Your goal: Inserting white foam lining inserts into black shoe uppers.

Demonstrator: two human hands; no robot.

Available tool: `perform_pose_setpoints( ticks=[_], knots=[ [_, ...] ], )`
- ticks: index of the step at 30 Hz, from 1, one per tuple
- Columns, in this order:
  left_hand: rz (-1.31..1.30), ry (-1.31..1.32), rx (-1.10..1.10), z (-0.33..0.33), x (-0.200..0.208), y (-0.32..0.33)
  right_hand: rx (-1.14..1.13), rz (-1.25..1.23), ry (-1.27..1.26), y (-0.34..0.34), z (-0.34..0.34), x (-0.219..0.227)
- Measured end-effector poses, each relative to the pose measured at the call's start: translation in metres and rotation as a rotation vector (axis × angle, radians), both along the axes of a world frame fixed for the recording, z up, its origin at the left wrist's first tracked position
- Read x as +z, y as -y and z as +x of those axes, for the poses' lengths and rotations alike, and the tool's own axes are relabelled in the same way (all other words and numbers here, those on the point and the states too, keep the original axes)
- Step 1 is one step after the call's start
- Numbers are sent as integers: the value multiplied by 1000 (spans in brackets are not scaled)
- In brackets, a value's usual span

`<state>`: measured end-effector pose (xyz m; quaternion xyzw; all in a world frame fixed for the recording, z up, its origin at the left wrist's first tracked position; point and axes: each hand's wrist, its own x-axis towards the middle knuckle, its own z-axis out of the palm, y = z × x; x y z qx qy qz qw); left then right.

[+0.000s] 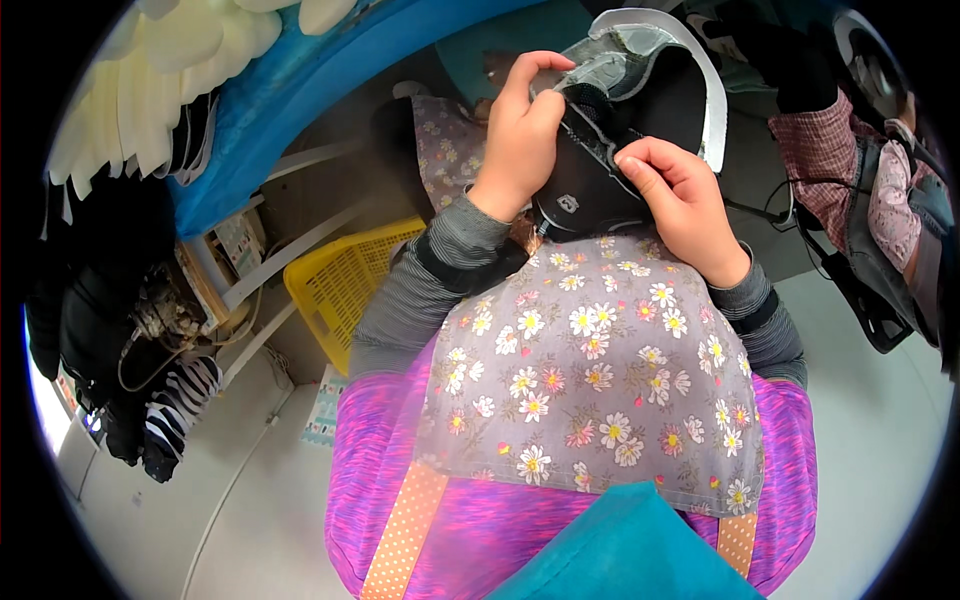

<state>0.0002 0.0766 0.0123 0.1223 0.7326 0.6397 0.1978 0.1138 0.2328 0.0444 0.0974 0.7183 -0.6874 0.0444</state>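
Note:
A black fabric piece (575, 205) with a small pale emblem, a mesh part and a grey lined edge is held up in front of my apron; its shape resembles a shoe upper. My left hand (525, 130) is bent at its upper left edge, thumb and forefinger closed near the mesh. Lower and to the right, my right hand (685, 200) pinches the grey edge between thumb and forefinger. Beyond both hands curves a white band (714, 100) around shiny, clear-looking material and a dark area. I cannot tell whether this band belongs to the black piece.
A yellow plastic basket (335, 285) stands left of my left forearm. Pale sole-shaped pieces (165, 60) lie on a blue covering (260, 130) at the upper left. Dark and striped items (185, 400) hang below it. Another person's checked sleeve (815, 135) shows at the right.

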Motion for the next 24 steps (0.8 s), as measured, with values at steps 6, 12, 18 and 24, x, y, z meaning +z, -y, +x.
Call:
perform_pose_setpoints(
  ticks=[6,12,18,24],
  knots=[
    [-48,42,-23,3,2,-5,37,18,2,-2,0,19],
    [-25,14,4,0,-3,-8,78,147,-51,2,-7,36],
    [-69,-655,208,-9,9,-19,-69,334,-178,3,-18,28],
    [-318,-728,-124,19,48,-9,-221,76,-125,4,-23,15]
  ],
)
